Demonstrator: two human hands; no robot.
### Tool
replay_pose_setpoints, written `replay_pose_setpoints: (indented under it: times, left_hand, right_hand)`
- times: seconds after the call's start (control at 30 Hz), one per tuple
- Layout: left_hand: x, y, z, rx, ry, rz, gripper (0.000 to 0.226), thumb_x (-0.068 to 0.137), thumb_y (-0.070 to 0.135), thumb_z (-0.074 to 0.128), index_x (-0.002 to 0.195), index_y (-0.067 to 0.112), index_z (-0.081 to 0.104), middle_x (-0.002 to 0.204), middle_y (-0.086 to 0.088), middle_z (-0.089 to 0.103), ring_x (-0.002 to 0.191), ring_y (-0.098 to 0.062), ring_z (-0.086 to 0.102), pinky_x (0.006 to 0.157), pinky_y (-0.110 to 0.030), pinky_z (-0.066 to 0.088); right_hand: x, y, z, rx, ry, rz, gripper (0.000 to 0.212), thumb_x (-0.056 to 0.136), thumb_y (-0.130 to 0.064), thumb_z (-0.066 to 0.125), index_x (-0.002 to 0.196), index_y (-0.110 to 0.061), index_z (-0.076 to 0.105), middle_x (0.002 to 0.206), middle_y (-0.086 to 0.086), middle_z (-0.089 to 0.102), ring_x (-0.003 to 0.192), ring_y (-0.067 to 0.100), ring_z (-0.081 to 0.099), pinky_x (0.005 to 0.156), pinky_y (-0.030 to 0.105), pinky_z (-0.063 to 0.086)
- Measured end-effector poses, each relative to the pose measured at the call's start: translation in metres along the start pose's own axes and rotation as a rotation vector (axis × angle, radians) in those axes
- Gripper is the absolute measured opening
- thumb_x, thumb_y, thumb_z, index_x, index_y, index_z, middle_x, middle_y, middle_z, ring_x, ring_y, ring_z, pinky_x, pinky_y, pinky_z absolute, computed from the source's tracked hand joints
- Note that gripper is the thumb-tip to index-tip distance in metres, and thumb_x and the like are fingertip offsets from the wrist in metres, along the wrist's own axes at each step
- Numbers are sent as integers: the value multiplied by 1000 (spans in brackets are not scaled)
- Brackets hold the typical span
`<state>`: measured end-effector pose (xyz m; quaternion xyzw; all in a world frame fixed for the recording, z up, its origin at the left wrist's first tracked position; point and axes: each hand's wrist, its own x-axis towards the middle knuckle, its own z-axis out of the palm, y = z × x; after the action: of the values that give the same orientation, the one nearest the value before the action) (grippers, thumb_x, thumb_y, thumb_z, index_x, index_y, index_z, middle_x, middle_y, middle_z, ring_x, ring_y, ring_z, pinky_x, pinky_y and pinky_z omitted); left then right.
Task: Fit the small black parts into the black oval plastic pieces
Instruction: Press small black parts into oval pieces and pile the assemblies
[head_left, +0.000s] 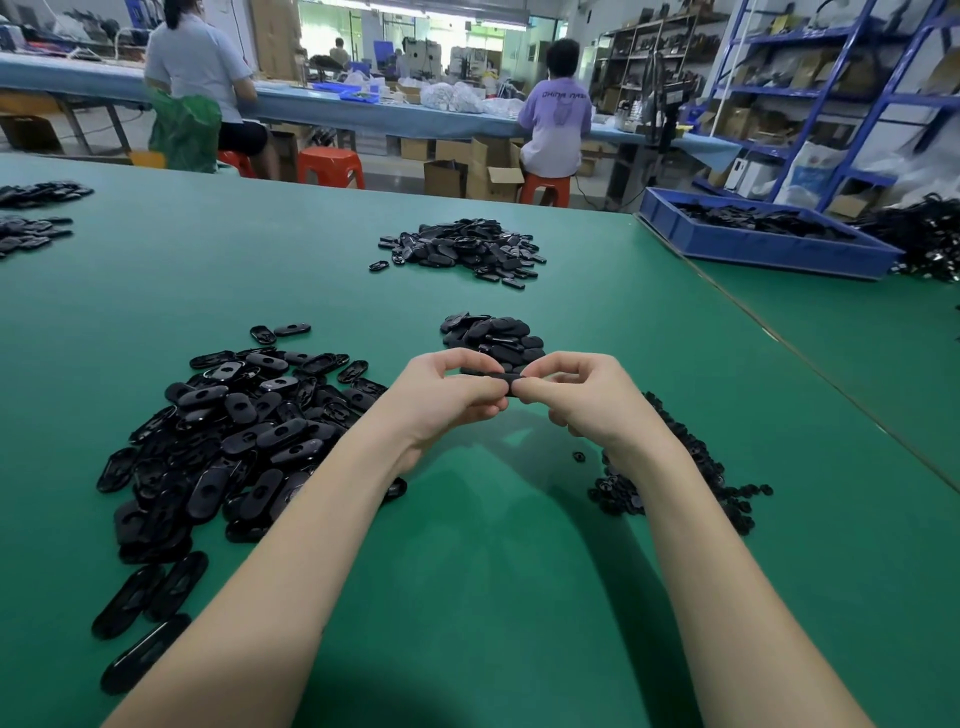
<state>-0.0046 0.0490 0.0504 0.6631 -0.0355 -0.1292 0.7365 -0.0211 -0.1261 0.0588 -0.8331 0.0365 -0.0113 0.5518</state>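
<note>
Both hands meet above the green table (493, 571) and hold one black oval piece (491, 372) edge-on between them. My left hand (447, 397) grips its left end with curled fingers. My right hand (576, 392) pinches its right end between thumb and fingertips. A big heap of black oval pieces (234, 441) lies to the left. A heap of small black parts (675, 467) lies under my right forearm, with one stray small part (578, 457) on the mat. Whether a small part sits in the held piece is hidden by my fingers.
A compact pile of ovals (493, 332) lies just beyond my hands, and a wider pile (462, 249) sits farther back. More ovals (31, 218) lie at the far left. A blue bin (763, 244) stands at the right. Two people sit at a bench behind.
</note>
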Motion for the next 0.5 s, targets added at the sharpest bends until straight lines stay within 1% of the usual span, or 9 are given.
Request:
replay_pose_setpoints:
  times: [0.07,0.17,0.23,0.33,0.43,0.5]
  left_hand:
    - [-1,-1,0,38,14,12,14,87,-4,70,95,6,66,75,-12,72,66,-15,65,68,-18,56]
    - [-1,-2,1,75,51,25,14,87,-3,71,98,5,67,74,-11,73,64,-15,64,66,-17,56]
    - [0,-3,3,90,73,29,14,87,-3,71,98,4,67,72,-9,73,63,-14,63,65,-17,56]
    - [0,-5,8,94,101,17,14,86,-6,70,98,3,67,71,-9,71,63,-15,63,64,-15,56]
    - [1,-8,13,42,127,2,13,86,-8,70,89,4,67,74,-9,70,60,-12,66,64,-16,57]
    - [1,-10,15,16,143,-4,15,86,-9,70,85,6,66,74,-8,71,61,-12,68,66,-17,59]
  right_hand:
    - [1,2,2,-9,12,-3,10,81,-26,80,77,-23,71,71,-4,62,51,8,45,47,15,36]
    - [2,5,4,-22,20,-4,11,82,-30,80,81,-22,71,67,-8,62,50,7,50,49,17,38]
    - [4,7,4,-52,31,-10,13,82,-31,80,81,-21,72,61,-12,60,49,6,49,48,17,37]
    - [6,10,7,-71,67,-4,14,81,-29,81,80,-19,73,60,-13,60,48,5,46,51,20,38]
    - [7,12,8,-113,96,4,14,79,-30,81,77,-20,71,55,-14,58,47,3,46,51,21,38]
    - [8,14,8,-130,103,6,15,78,-31,81,76,-21,70,51,-16,56,44,0,46,50,19,38]
